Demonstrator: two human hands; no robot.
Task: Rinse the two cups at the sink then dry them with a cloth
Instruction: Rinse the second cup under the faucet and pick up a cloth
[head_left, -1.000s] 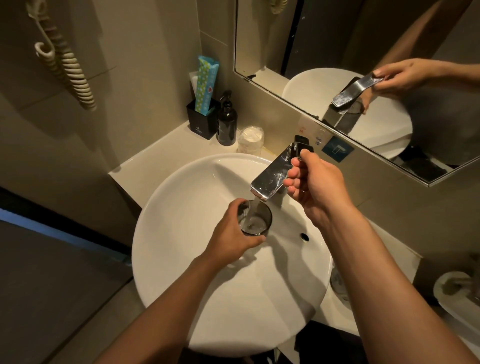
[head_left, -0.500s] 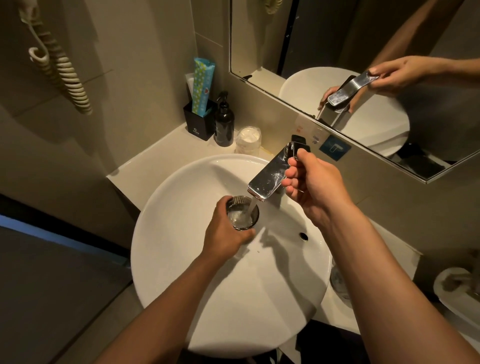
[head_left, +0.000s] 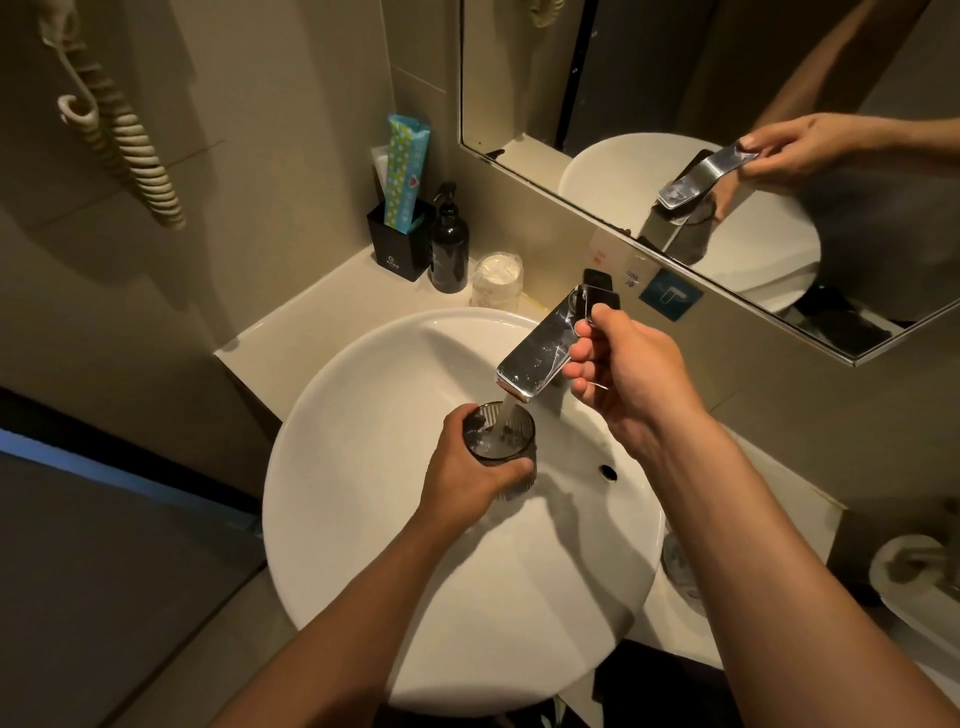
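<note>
My left hand (head_left: 470, 475) grips a dark ribbed glass cup (head_left: 500, 435) upright over the white round sink (head_left: 363, 395). Water runs from the chrome tap (head_left: 535, 358) straight into the cup. My right hand (head_left: 631, 376) is curled round the tap's lever at the back of the spout. A second glass cup (head_left: 678, 569) stands on the counter to the right of the sink, partly hidden by my right forearm. No cloth shows in this view.
On the counter at the back left stand a black holder (head_left: 397, 247) with a teal packet, a dark pump bottle (head_left: 449, 249) and a wrapped white item (head_left: 496, 280). A mirror (head_left: 675, 78) hangs above the tap. A coiled cord (head_left: 135, 156) hangs on the left wall.
The cup shifted a little left, then back under the spout, with water still pouring in. My right hand has stayed on the tap lever.
</note>
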